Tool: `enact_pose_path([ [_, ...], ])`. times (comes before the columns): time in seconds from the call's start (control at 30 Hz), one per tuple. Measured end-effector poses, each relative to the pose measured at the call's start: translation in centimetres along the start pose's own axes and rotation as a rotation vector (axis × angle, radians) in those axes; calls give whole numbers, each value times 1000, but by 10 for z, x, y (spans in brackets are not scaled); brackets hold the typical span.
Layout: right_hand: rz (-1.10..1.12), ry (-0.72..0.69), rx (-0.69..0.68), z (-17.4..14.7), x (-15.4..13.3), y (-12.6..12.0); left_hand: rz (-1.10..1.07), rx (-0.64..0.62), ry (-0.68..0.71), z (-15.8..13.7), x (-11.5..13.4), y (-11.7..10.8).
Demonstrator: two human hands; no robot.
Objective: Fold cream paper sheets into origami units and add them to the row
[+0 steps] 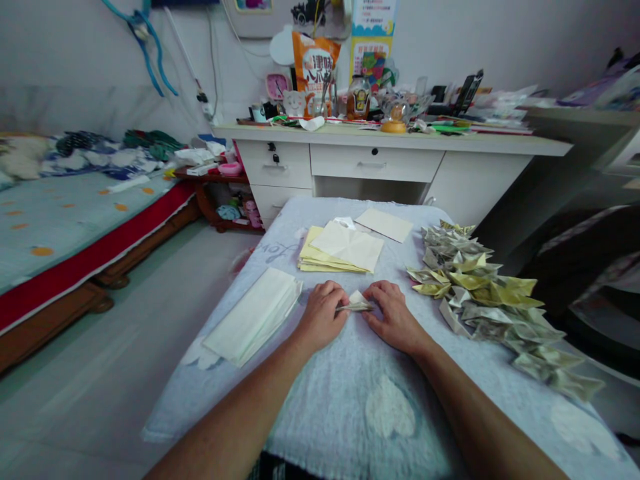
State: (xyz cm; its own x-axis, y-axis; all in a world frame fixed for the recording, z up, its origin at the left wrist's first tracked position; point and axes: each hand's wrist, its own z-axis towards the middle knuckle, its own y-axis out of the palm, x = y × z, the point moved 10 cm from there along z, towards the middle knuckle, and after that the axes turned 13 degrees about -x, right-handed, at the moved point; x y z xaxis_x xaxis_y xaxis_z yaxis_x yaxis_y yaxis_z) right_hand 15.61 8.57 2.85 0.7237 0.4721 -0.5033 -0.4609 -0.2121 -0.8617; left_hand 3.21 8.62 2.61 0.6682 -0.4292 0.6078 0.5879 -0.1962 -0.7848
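A small folded piece of paper (358, 302) lies between my two hands over the cloth-covered table. My left hand (326, 312) pinches its left end, fingers curled. At the right end my right hand (391, 312) grips it between thumb and fingers. Just beyond the hands rests a stack of yellow and cream paper sheets (345, 248), with a separate cream sheet (385, 225) behind it. To the left of my left hand lies a pile of long white folded paper (255, 313). Several folded paper pieces (480, 287), silver-grey and yellow, are heaped in rows on the right.
A light blue patterned cloth (345, 400) covers the table. Behind it stands a white desk (375, 160) crowded with jars, a snack bag (315, 67) and papers. A bed (75, 220) is on the left, beside a low wooden shelf (227, 200).
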Motion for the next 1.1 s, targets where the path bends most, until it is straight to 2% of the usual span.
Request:
enact_pose_path([
  [0.37, 155, -94, 16, 1, -5, -4, -417, -73, -33, 2, -2, 5],
  [0.5, 230, -93, 117, -5, -8, -10, -534, -116, -88, 3, -8, 11],
  [0.57, 206, -135, 160, -7, -16, -13, -600, -115, -104, 3, -9, 12],
  [0.63, 147, -170, 137, -7, -24, -9, -651, -116, -112, 3, -9, 14],
  [0.77, 143, -172, 83, -4, -24, 2, -707, -149, -72, 4, -2, 18],
  [0.93, 229, -93, 77, -4, -11, 5, -725, -164, -32, 5, -1, 19],
  [1.1, 273, -80, -2, -4, -17, 5, -683, -106, -43, 4, -9, 13],
])
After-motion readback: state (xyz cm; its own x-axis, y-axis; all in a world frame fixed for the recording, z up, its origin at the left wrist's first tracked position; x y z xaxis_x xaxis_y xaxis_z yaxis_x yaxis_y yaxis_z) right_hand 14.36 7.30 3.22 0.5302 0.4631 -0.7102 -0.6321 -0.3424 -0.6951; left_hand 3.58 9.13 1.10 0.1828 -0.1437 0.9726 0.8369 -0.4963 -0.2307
